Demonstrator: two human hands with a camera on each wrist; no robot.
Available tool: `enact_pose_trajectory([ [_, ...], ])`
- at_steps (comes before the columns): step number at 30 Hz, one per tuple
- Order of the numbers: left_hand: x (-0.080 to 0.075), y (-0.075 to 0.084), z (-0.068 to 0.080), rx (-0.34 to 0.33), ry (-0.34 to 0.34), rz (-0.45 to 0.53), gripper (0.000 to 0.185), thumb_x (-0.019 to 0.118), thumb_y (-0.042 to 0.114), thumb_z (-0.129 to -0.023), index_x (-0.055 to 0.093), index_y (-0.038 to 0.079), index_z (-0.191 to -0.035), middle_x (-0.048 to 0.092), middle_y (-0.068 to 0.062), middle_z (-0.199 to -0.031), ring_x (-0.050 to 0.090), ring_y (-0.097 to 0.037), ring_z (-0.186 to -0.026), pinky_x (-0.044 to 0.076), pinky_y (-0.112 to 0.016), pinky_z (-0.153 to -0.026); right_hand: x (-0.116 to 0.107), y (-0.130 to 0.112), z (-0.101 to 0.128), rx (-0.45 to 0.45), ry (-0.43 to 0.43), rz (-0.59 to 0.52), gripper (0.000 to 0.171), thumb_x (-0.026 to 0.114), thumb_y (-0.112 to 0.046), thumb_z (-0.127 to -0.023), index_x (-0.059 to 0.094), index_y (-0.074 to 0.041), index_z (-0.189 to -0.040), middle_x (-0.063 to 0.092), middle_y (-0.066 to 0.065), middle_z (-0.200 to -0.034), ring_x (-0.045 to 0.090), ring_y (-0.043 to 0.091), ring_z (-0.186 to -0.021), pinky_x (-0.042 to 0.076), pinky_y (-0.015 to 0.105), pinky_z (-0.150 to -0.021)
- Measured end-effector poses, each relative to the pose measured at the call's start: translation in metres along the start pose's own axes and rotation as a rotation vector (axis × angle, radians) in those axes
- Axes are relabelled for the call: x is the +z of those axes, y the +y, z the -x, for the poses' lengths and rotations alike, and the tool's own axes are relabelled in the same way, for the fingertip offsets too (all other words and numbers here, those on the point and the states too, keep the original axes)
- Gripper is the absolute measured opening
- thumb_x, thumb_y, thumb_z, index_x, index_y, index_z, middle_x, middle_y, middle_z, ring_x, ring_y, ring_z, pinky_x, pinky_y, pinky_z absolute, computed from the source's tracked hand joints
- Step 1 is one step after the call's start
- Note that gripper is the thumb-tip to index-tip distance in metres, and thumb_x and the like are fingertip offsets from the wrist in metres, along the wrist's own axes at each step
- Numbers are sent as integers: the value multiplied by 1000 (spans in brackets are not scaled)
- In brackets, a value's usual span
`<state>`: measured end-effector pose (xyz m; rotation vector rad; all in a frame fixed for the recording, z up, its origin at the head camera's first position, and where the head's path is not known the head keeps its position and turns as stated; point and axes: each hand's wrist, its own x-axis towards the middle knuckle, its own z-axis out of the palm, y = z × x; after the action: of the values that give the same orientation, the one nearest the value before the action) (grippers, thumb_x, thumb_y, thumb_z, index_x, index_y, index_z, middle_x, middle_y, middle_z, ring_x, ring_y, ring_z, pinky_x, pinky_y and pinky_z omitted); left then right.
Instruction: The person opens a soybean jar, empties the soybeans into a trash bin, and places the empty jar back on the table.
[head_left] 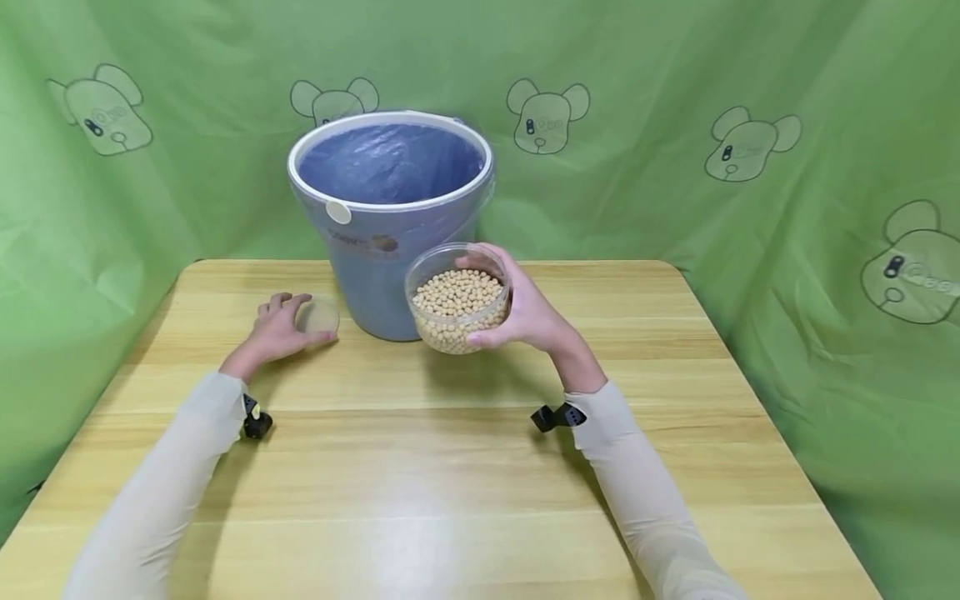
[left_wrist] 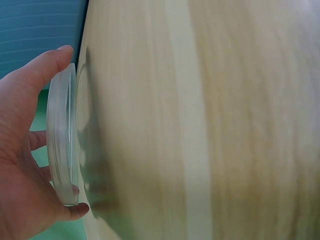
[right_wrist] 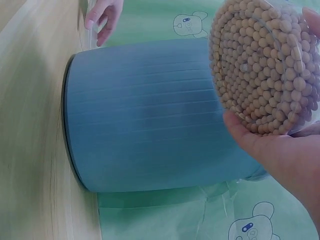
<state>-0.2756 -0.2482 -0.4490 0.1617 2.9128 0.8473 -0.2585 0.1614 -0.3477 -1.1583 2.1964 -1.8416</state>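
Observation:
My right hand (head_left: 528,312) grips a clear round plastic tub (head_left: 457,329) from its right side. Pale round beans, apparently soybeans (right_wrist: 260,65), fill the lower part of the tub. It is held above the table, slightly tilted, in front of the bucket. Over on the left, my left hand (head_left: 281,329) holds a clear round lid (head_left: 318,317) by its edge, thumb on one side and fingers on the other. The left wrist view shows the lid (left_wrist: 61,135) edge-on, close to the tabletop; whether it touches is hard to tell.
A blue-grey bucket (head_left: 375,287) with a white rim and a blue plastic liner (head_left: 390,162) stands near the table's back edge, between the hands. Green cloth (head_left: 630,208) with bear-head drawings hangs behind and beside the wooden table (head_left: 405,467).

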Motion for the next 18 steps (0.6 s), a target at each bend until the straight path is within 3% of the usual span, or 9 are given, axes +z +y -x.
enact_pose_trajectory([
  [18, 5, -9, -1, 31, -1, -10, 106, 79, 53, -83, 28, -3, -156, 17, -39, -158, 19, -62, -143, 20, -76, -113, -3, 1, 0, 14, -3, -1, 113, 91, 0, -56, 33, -4, -153, 49, 23, -150, 44, 34, -143, 30, 45, -124],
])
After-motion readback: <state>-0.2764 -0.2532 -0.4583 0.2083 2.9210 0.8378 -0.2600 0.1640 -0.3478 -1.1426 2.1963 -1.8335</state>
